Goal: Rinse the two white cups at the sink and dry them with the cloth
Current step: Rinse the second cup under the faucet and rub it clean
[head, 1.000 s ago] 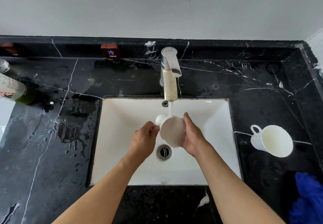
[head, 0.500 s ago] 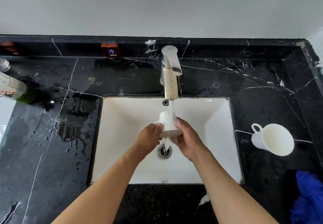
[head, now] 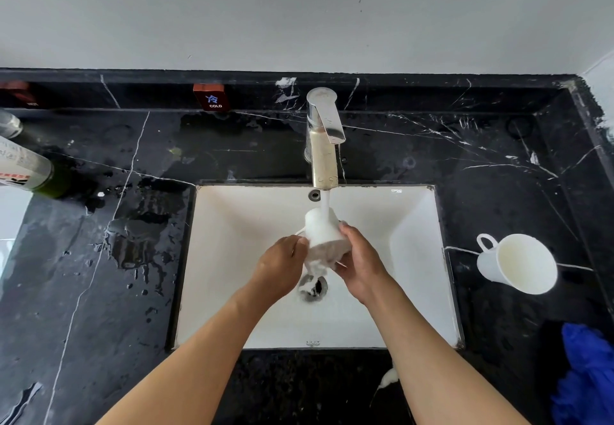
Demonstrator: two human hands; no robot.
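Right now, these are the things lying under your eyes:

Left hand: your left hand (head: 282, 267) is gripping the left side of the white cup (head: 324, 235), fingers curled against its wall, just at 9 o'clock from it.

Right hand: your right hand (head: 360, 263) is clasping the same cup from 3 o'clock, fingertips (head: 344, 227) pressing on its side and the palm cupping under the rim.

Cup in hand: you are holding it upside down and tilted, base pointing up toward 12 o'clock, directly over the drain (head: 314, 287) in the middle of the sink (head: 232, 225).

Water: a stream is running from the faucet (head: 324, 135) at 12 o'clock and striking the cup's upturned base; water is spilling off the rim down toward the drain.

Second cup: the other white cup (head: 518, 263) is lying on its side on the black marble counter (head: 99, 291) at 3 o'clock from the sink, well apart from your hands, mouth facing you and handle pointing toward 10 o'clock.

Cloth: the blue cloth (head: 588, 378) is sitting bunched on the counter at 4 o'clock, near the frame's edge.

Counter, left: puddles and droplets are glistening at 9 o'clock; a bottle (head: 25, 172) is showing at the far left edge.
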